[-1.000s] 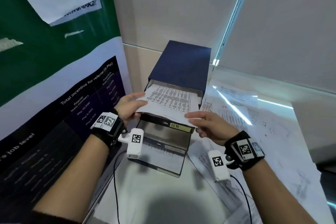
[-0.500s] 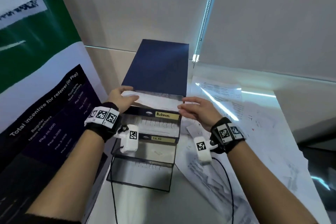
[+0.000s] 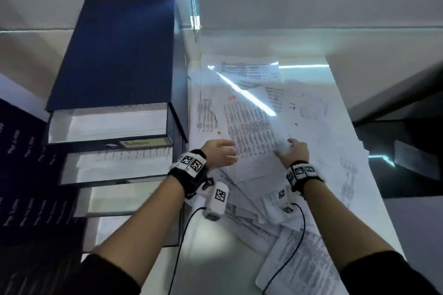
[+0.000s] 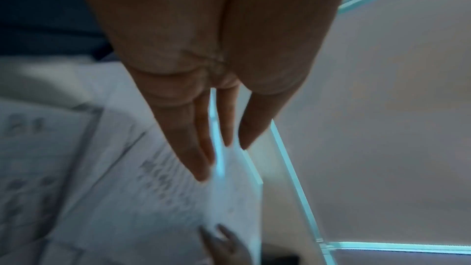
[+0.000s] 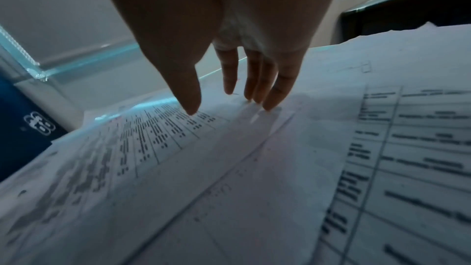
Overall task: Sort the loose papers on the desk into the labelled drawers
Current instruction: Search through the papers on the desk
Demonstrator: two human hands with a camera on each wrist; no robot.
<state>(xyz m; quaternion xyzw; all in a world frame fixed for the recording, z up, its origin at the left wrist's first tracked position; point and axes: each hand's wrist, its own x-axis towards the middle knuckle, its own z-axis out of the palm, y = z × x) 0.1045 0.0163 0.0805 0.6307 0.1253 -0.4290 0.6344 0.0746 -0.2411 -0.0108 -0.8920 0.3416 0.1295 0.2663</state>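
Left hand (image 3: 221, 154): fingers straight, empty, over printed sheet (image 3: 250, 132).
Right hand (image 3: 293, 152): fingers straight, slightly apart, tips touching sheet.
Drawers (image 3: 107, 127): pulled out, stepped.

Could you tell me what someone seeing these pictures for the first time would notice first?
Probably the spread of loose papers overlapping all across the white desk, right of centre, with a bright streak of light across them. Both hands reach onto one printed sheet: the left hand at its left edge, the right hand at its right. To the left stands a dark blue drawer unit with its drawers pulled out in steps.
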